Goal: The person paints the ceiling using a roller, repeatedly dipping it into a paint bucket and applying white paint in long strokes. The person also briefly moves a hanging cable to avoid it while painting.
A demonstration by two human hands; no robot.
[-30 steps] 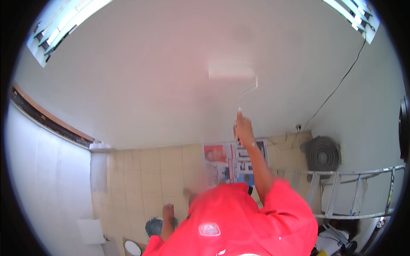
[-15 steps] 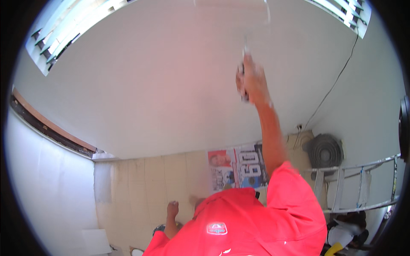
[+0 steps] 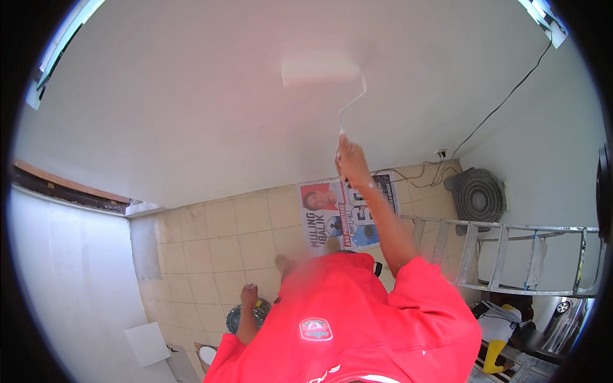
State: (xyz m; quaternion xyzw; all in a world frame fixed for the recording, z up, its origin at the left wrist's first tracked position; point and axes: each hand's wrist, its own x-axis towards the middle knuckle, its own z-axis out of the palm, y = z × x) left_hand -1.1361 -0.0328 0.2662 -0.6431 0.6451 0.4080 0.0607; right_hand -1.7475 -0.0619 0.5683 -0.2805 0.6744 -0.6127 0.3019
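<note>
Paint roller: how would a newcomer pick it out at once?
Start with the big pale wall across the upper picture. Just right of centre, the right hand holds the paint roller. Look for the wide white cylinder on a thin bent rod, brighter than the wall behind.

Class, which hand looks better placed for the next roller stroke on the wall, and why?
Probably the right hand: it holds the paint roller up at the wall. The left hand hangs low, away from the roller.
</note>
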